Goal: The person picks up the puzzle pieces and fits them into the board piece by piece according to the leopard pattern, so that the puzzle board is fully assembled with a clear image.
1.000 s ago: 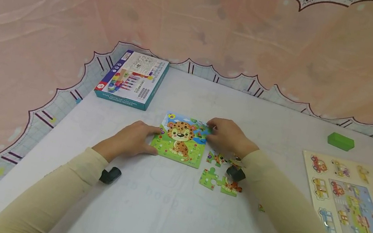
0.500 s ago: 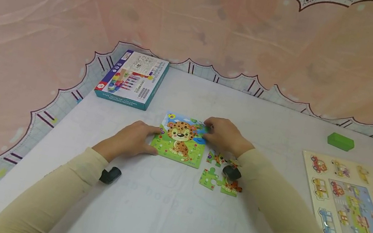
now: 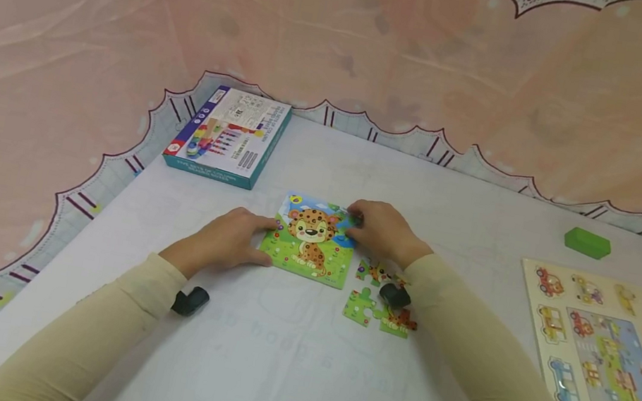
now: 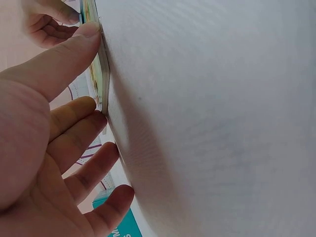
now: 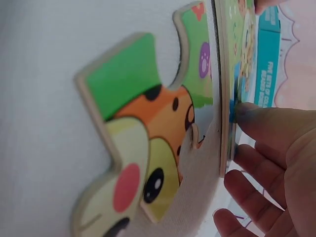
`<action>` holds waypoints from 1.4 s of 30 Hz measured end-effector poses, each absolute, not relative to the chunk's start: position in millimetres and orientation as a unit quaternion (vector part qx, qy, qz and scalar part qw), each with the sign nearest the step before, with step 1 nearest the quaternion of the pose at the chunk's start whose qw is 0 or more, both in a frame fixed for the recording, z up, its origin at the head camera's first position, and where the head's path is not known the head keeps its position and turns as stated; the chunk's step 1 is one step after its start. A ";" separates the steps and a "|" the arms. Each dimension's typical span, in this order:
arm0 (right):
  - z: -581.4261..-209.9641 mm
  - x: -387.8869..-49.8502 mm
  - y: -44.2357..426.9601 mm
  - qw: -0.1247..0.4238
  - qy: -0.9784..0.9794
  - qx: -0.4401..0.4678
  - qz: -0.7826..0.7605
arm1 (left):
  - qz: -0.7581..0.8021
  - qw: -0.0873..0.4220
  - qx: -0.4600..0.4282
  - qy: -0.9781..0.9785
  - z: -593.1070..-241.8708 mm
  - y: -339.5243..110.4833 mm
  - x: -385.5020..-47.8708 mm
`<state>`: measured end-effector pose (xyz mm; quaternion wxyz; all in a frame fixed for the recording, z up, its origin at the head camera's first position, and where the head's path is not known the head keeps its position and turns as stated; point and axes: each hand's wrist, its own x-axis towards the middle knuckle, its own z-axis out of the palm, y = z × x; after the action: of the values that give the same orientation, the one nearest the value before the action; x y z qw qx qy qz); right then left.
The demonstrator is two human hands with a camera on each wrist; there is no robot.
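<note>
A square leopard puzzle board (image 3: pixel 309 248) lies on the white table. My left hand (image 3: pixel 230 242) holds its near-left corner, thumb (image 4: pixel 89 30) on the near edge and index finger on the left edge. Over the board's far-right corner, my right hand (image 3: pixel 387 230) pinches a green-and-blue puzzle piece (image 3: pixel 344 232) between thumb and fingers. In the right wrist view, that piece lies along the board's upper face; much of it is hidden. Several loose puzzle pieces (image 3: pixel 359 305) lie right of the board, and a leopard-face piece (image 5: pixel 163 118) shows large in the right wrist view.
A teal-edged box (image 3: pixel 229 134) lies at the table's far left. A green block (image 3: pixel 587 243) sits at the far right, beyond a cream vehicle puzzle board (image 3: pixel 600 300). A dark wrist camera (image 3: pixel 394 295) hangs over the loose pieces. A patterned curtain (image 3: pixel 349 40) hangs behind the table.
My right hand has shifted slightly left with the puzzle piece, further over the board's far-right corner. My left hand and the board have stayed in place.
</note>
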<state>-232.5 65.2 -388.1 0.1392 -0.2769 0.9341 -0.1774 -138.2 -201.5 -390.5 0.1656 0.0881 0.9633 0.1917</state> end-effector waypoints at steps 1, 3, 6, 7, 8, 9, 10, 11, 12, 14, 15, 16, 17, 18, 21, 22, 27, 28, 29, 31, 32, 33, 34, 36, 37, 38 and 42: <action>-388.1 -232.7 65.0 0.139 0.934 -0.277 -0.177 | 0.192 0.166 0.089 0.963 -390.3 -201.5 -138.3; -387.7 -232.8 64.5 0.139 0.934 -0.276 -0.179 | 0.194 0.165 0.090 0.963 -389.5 -201.7 -138.6; -386.7 -232.7 63.9 0.137 0.934 -0.275 -0.179 | 0.195 0.161 0.094 0.963 -388.3 -201.7 -139.1; -386.3 -232.5 63.6 0.137 0.934 -0.276 -0.180 | 0.195 0.160 0.096 0.963 -388.0 -201.6 -139.4; -385.8 -232.3 63.5 0.137 0.934 -0.276 -0.180 | 0.195 0.160 0.096 0.963 -387.8 -201.6 -139.6; -385.4 -232.1 63.2 0.137 0.934 -0.276 -0.179 | 0.194 0.160 0.096 0.963 -387.8 -201.5 -139.8; -385.1 -231.9 63.0 0.137 0.934 -0.277 -0.178 | 0.193 0.161 0.096 0.963 -387.7 -201.4 -139.9; -384.8 -231.7 62.8 0.138 0.934 -0.277 -0.177 | 0.193 0.161 0.096 0.963 -387.8 -201.4 -140.1; -384.6 -231.5 62.7 0.138 0.935 -0.277 -0.176 | 0.193 0.162 0.095 0.963 -387.8 -201.4 -140.2; -384.4 -231.2 62.4 0.137 0.935 -0.277 -0.172 | 0.192 0.163 0.095 0.963 -387.7 -201.3 -140.2; -384.5 -231.2 62.1 0.136 0.935 -0.278 -0.171 | 0.192 0.163 0.094 0.963 -387.6 -201.3 -140.1; -384.6 -231.2 61.8 0.135 0.936 -0.277 -0.170 | 0.193 0.164 0.094 0.963 -387.5 -201.2 -140.0; -384.8 -231.3 61.4 0.134 0.936 -0.277 -0.169 | 0.193 0.164 0.094 0.963 -387.5 -201.2 -139.9; -385.1 -231.4 60.9 0.133 0.936 -0.277 -0.170 | 0.193 0.164 0.093 0.963 -387.4 -201.1 -139.8; -386.2 -231.9 59.9 0.132 0.937 -0.276 -0.169 | 0.192 0.165 0.093 0.963 -387.7 -201.1 -139.3; -386.5 -231.9 59.7 0.133 0.937 -0.276 -0.170 | 0.192 0.165 0.093 0.963 -387.9 -201.0 -139.1; -387.1 -230.5 60.5 0.138 0.936 -0.277 -0.170 | 0.190 0.167 0.090 0.963 -388.5 -200.6 -138.3; -387.2 -230.0 60.8 0.138 0.935 -0.277 -0.170 | 0.190 0.167 0.089 0.963 -388.6 -200.5 -138.1; -387.1 -229.4 61.1 0.139 0.935 -0.278 -0.170 | 0.190 0.167 0.089 0.963 -388.5 -200.4 -138.0; -386.8 -228.9 61.3 0.140 0.935 -0.277 -0.171 | 0.191 0.168 0.088 0.963 -388.5 -200.3 -137.8; -386.5 -228.6 61.2 0.140 0.935 -0.277 -0.171 | 0.190 0.168 0.088 0.963 -388.3 -200.2 -137.7; -386.5 -228.6 61.2 0.140 0.935 -0.278 -0.170 | 0.190 0.168 0.088 0.963 -388.2 -200.1 -137.6; -386.6 -228.8 61.2 0.140 0.935 -0.279 -0.169 | 0.190 0.168 0.089 0.963 -388.1 -200.1 -137.6; -386.1 -229.0 61.0 0.140 0.934 -0.280 -0.169 | 0.191 0.167 0.089 0.963 -388.1 -200.2 -137.4; -385.9 -229.0 61.0 0.141 0.934 -0.280 -0.170 | 0.191 0.167 0.090 0.963 -388.2 -200.2 -137.5; -386.0 -229.0 61.3 0.140 0.934 -0.281 -0.170 | 0.191 0.166 0.090 0.963 -388.3 -200.3 -137.5; -386.4 -229.1 61.9 0.140 0.935 -0.276 -0.172 | 0.191 0.167 0.090 0.963 -388.7 -200.8 -137.7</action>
<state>-229.1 61.9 -386.4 0.1399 -0.2758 0.9352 -0.1722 -137.7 -200.8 -388.7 0.1666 0.0902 0.9632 0.1909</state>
